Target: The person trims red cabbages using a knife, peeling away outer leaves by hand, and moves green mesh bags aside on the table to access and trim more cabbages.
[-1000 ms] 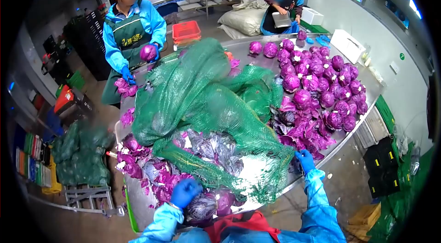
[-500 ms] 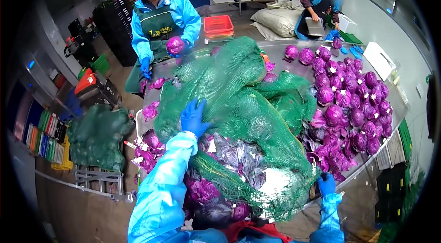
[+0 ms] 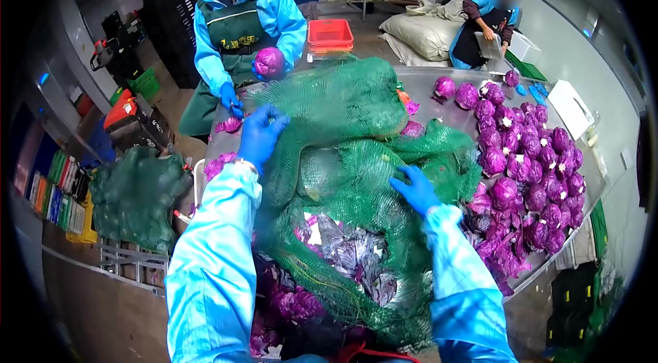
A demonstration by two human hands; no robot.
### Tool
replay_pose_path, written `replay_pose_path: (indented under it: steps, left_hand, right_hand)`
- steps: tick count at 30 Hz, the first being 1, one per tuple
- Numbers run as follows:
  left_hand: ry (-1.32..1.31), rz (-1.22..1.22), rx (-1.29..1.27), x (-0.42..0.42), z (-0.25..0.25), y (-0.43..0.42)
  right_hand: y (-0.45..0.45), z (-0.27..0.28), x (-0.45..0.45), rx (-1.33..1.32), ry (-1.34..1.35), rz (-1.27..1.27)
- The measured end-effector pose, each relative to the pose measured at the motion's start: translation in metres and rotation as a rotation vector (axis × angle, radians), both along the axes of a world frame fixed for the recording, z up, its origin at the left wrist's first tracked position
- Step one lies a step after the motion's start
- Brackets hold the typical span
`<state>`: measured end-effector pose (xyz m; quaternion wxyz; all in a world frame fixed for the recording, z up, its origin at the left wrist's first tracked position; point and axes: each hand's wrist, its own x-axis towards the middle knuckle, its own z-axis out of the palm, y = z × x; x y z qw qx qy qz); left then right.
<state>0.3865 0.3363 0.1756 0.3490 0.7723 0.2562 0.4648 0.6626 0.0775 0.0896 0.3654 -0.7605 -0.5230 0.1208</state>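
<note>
Two blue-gloved hands are seen over the green mesh net [image 3: 343,164], which is heaped on the metal table [image 3: 425,76] directly in front of the wearer. The left hand [image 3: 259,137] is held at the net's left edge, its fingers partly bent and pointed away from the wearer; whether any mesh is pinched by them cannot be told. The right hand [image 3: 417,188] is placed over the net's right part, its fingers parted and extended; firm contact with the mesh cannot be made out. Round shapes are veiled by the mesh, and parts of the net are blurred. Loose cabbage leaves [image 3: 336,239] are partly covered by the net's near folds, and the pile nearest the wearer is lost in shadow. On the table's right side, purple cabbages [image 3: 504,191] are crowded together, partly hidden by one another. Across the table, a purple cabbage [image 3: 269,63] is held by a co-worker [image 3: 240,27], whose head is cut off at the top; the hand beneath it is mostly concealed. Farther back, a grey object [image 3: 489,46] is held by a second person [image 3: 485,20], too small to be identified.
</note>
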Motion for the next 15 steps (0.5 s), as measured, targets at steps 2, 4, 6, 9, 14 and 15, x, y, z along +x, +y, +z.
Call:
replay_pose_path:
  steps: [2, 4, 6, 9, 14, 15]
  left_hand:
    - [0.116, 0.100, 0.139, 0.005, 0.018, 0.015]
    - [0.105, 0.137, 0.154, 0.001, 0.003, 0.041]
    - [0.142, 0.180, 0.191, -0.008, -0.010, 0.054]
    - [0.230, 0.228, 0.190, -0.016, -0.021, 0.048]
    - [0.264, 0.339, 0.118, -0.018, -0.046, 0.050]
    - [0.253, 0.329, 0.142, -0.017, -0.041, 0.051]
  right_hand:
    - [0.054, -0.018, 0.008, -0.149, -0.140, -0.192]
    - [0.083, -0.026, 0.015, -0.369, -0.090, -0.309]
    - [0.101, -0.056, 0.019, -0.401, -0.079, -0.438]
    - [0.107, -0.100, 0.049, -0.169, 0.299, -0.216]
    - [0.088, -0.081, 0.017, 0.155, 0.064, -0.294]
    - [0.079, -0.063, 0.003, 0.144, -0.016, -0.258]
